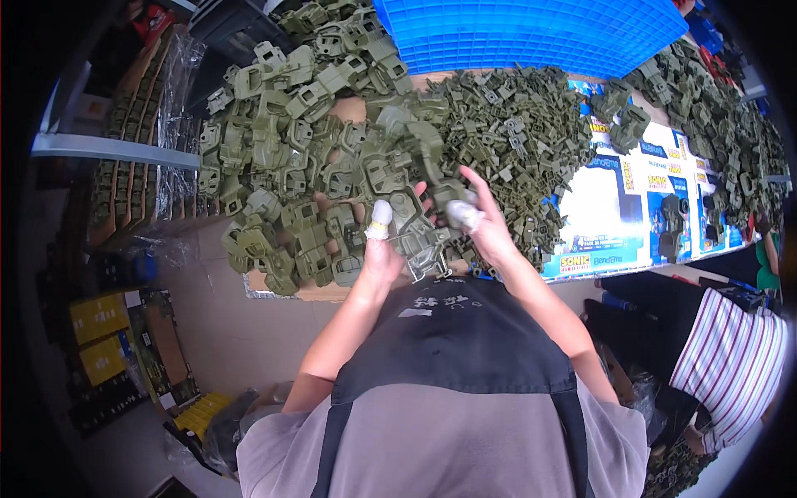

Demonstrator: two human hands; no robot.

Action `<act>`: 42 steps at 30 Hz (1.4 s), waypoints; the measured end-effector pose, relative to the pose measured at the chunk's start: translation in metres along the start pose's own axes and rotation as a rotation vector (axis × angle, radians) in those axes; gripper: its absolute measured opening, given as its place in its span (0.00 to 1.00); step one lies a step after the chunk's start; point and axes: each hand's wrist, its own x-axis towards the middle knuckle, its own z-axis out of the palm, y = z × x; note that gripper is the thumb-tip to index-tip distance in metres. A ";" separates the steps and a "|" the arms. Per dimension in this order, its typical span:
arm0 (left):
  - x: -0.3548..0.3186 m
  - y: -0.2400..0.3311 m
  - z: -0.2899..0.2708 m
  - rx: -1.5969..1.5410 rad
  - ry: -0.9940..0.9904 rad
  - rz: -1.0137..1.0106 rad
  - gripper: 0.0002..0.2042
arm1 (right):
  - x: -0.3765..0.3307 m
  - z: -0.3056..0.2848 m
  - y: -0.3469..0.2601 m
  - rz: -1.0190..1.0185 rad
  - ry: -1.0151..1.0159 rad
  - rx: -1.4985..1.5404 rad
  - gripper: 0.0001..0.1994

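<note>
Both hands grasp one olive-green plastic part [418,217] over the counter [220,324] edge, left hand [380,249] at seven o'clock, right hand [486,222] at three o'clock, seemingly mid-fitting; next, I judge, comes a firm squeeze together.

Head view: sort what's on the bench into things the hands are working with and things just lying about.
In hand:
- olive plastic frame piece, held by left hand and right hand
- pile of large olive parts
- heap of small olive parts

Lying about:
- blue tray
- printed cardboard sheets
- yellow boxes
</note>
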 end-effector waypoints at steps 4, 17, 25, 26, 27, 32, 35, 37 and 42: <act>0.000 0.011 -0.012 0.151 0.017 0.051 0.30 | -0.026 -0.006 -0.026 -0.256 -0.007 -0.329 0.30; 0.003 -0.009 0.016 0.260 0.184 0.135 0.29 | -0.063 0.018 -0.029 -0.280 -0.203 -1.069 0.32; 0.007 -0.010 0.011 0.324 0.252 0.180 0.26 | -0.051 0.006 -0.036 -0.224 -0.244 -0.691 0.32; 0.009 -0.011 0.009 0.253 0.257 0.204 0.25 | -0.052 0.009 -0.034 -0.144 -0.146 -0.470 0.32; 0.008 -0.012 0.009 0.183 0.264 0.224 0.24 | -0.054 0.011 -0.032 -0.063 -0.046 -0.247 0.32; -0.003 0.002 0.003 0.311 -0.114 0.064 0.31 | -0.048 -0.010 -0.020 0.227 -0.137 -0.161 0.35; -0.021 0.015 -0.013 0.555 0.163 0.331 0.42 | -0.048 -0.033 -0.032 -0.081 -0.080 -0.672 0.32; -0.023 0.036 0.033 1.175 0.116 0.454 0.45 | -0.054 -0.040 -0.054 -0.041 -0.067 -1.006 0.31; -0.015 0.027 0.080 2.037 -0.709 0.156 0.40 | -0.066 -0.036 -0.065 -0.126 -0.347 -1.182 0.30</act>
